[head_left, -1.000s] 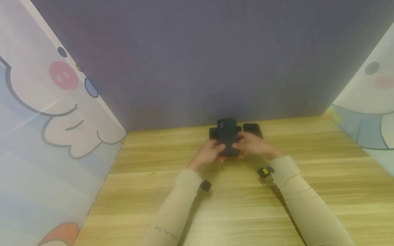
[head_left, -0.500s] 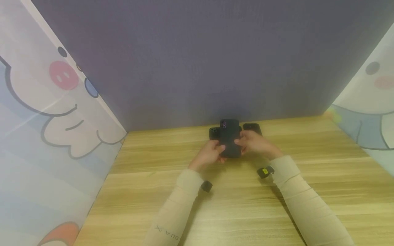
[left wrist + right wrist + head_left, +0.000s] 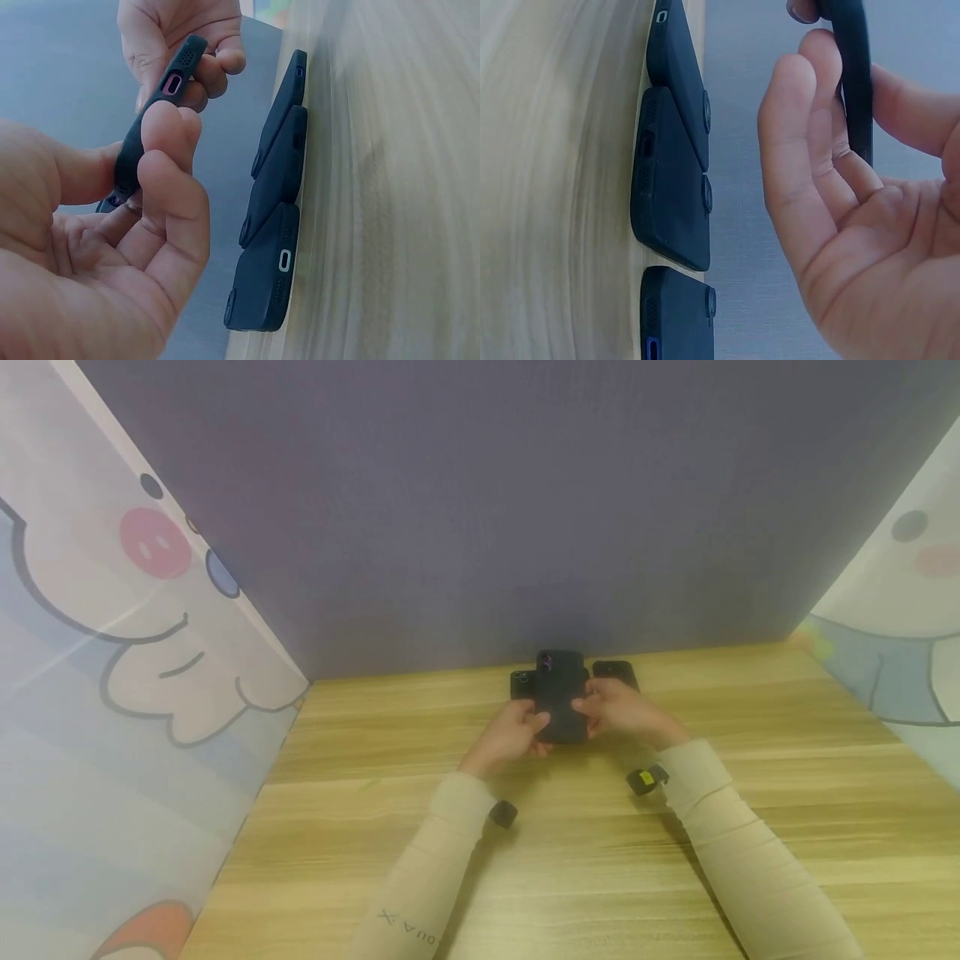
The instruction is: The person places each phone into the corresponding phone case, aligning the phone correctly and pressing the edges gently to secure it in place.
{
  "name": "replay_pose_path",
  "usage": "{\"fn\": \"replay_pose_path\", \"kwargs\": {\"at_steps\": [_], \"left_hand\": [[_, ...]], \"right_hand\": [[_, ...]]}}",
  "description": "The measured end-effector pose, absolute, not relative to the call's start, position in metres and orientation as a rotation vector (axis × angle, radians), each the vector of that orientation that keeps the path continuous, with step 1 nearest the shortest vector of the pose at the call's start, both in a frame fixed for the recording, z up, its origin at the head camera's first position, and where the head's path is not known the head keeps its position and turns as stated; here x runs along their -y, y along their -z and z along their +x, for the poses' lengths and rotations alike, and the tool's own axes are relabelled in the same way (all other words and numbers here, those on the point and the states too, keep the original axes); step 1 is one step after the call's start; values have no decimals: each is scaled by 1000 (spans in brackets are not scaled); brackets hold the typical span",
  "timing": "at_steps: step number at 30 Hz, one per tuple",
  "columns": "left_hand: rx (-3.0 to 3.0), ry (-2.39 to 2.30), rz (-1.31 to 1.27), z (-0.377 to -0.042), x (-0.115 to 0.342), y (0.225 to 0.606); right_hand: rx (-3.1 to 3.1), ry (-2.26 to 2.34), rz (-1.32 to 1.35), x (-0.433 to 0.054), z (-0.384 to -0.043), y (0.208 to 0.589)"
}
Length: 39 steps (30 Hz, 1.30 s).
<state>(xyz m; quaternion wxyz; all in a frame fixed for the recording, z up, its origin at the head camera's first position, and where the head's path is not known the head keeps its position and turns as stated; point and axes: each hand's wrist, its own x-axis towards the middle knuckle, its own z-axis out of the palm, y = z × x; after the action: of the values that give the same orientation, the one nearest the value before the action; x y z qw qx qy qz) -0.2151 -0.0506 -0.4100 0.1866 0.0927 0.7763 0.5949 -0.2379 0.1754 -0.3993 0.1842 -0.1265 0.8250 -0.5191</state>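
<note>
A smartphone in a black case (image 3: 562, 702) is held above the table, its camera side up and its lens area glinting purple. My left hand (image 3: 504, 732) pinches its lower left edge, thumb on top and fingers beneath. On the opposite edge my right hand (image 3: 621, 707) grips it between thumb and fingers. In the left wrist view the charging port of the held phone shows between the two hands. Three more black-cased phones lie in a row on the table below: a near one (image 3: 262, 277), a middle one (image 3: 274, 180) and a far one (image 3: 283, 112).
The wood-grain table (image 3: 570, 860) runs back to a grey upright panel (image 3: 480, 510). Cartoon-printed walls (image 3: 67, 677) stand at both sides. A small dark camera (image 3: 503, 814) hangs at the left wrist, and another wrist camera (image 3: 643, 779) at the right.
The held phone has shifted slightly right from a second ago, and the right thumb now lies nearer its edge. Over the last half second almost nothing moves.
</note>
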Motion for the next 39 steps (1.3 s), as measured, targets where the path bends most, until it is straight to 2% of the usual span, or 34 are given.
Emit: {"fn": "replay_pose_path", "kwargs": {"at_steps": [18,27,39], "left_hand": [[-2200,-1722,369,-219,50,412],[-2175,-1695,340,-218,51,412],[-2161,-1550,403,-217,53,413]], "right_hand": [[-2380,1475,-276,-178,-241,398],[-2387,1443,-301,-178,-241,398],[-2482,1520,-249,-180,-244,395]]}}
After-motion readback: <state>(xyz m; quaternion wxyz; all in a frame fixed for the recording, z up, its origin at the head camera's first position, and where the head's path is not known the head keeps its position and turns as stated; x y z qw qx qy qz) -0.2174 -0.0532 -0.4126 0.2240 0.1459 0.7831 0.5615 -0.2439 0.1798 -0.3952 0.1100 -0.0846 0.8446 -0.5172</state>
